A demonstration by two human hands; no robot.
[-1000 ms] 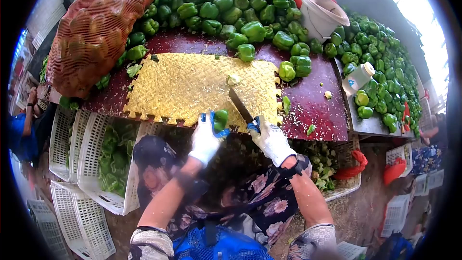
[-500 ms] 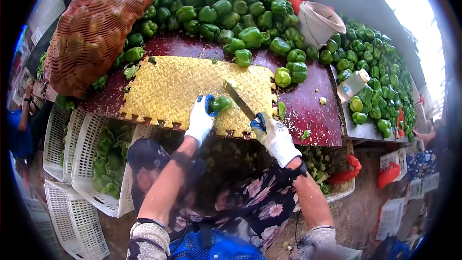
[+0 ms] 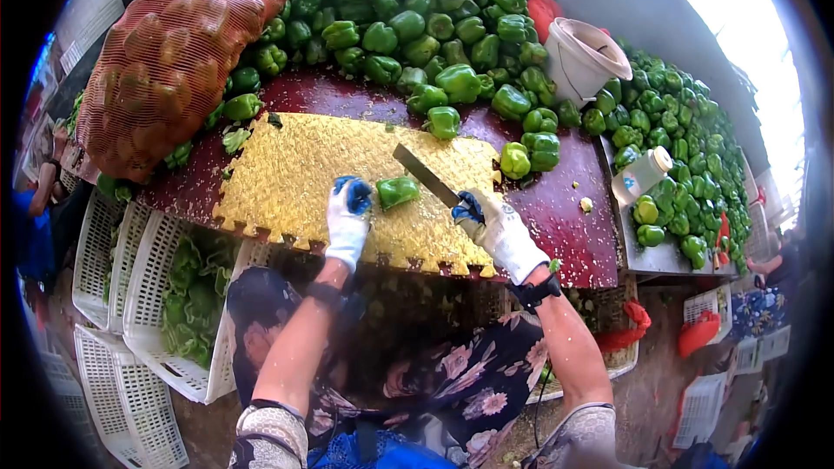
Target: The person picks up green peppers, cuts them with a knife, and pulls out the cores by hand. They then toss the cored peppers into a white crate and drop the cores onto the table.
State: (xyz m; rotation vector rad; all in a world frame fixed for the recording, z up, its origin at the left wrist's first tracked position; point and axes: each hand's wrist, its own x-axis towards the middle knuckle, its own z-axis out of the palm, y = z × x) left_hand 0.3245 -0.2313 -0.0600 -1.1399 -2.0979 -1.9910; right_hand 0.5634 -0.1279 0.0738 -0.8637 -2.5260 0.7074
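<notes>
My left hand (image 3: pixel 349 219), in a white glove with blue on the fingers, is over the left part of a yellow mat (image 3: pixel 295 156). Its fingers are curled inward; whatever may be inside them is hidden. Just right of it, apart from the fingers, a green bell pepper (image 3: pixel 398 192) lies on the mat. My right hand (image 3: pixel 497 230), gloved the same way, is closed round the handle of a knife (image 3: pixel 424 174). The broad blade points up and left, to the right of the pepper. Seeds and small bits are scattered over the mat.
Bell peppers (image 3: pixel 408 26) are heaped behind the mat, with a full red mesh sack (image 3: pixel 165 61) at left. A white bucket (image 3: pixel 584 61) and a bottle (image 3: pixel 641 175) stand at right. White crates (image 3: pixel 143 313) are below the dark red table (image 3: pixel 565 234). Other people are at both edges.
My left hand has come away from the pepper toward the left, leaving it on the mat. The knife is still in my right hand, and the whole view has shifted slightly.
</notes>
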